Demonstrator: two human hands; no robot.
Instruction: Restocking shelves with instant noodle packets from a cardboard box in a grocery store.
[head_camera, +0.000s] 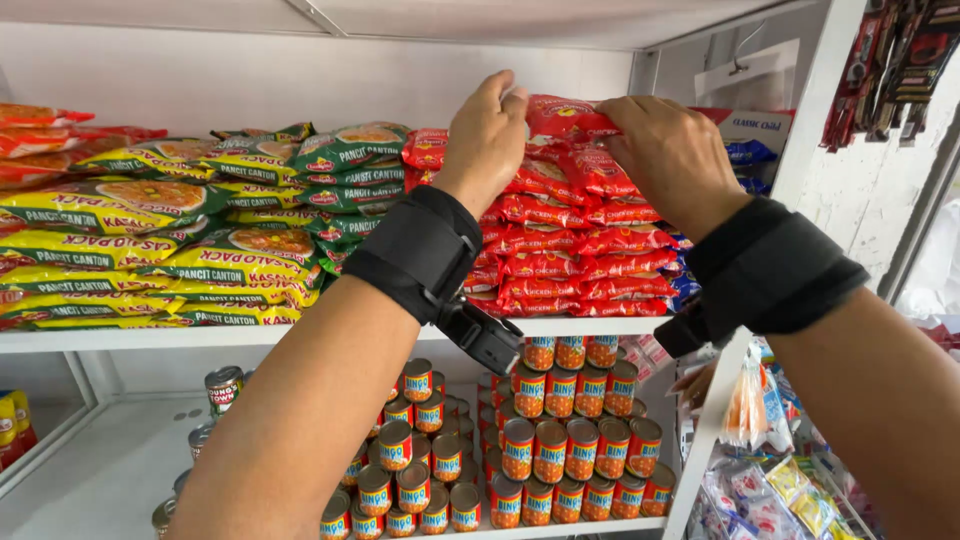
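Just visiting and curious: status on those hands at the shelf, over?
Left hand and right hand both gripping top red packet. Packet sits atop red packet stack. Nothing blocking; green and yellow packs alongside.

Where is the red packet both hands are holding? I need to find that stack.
The red packet tops the red stack on the upper shelf, centre-right, between the left hand and right hand.

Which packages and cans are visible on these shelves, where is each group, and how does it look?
Red packet: flat, atop the red stack, held by left hand and right hand.
Red stack: upper shelf, right.
Green and yellow packets: flat, piled upper left.
Cans: round, orange-and-blue labels, lower shelf.
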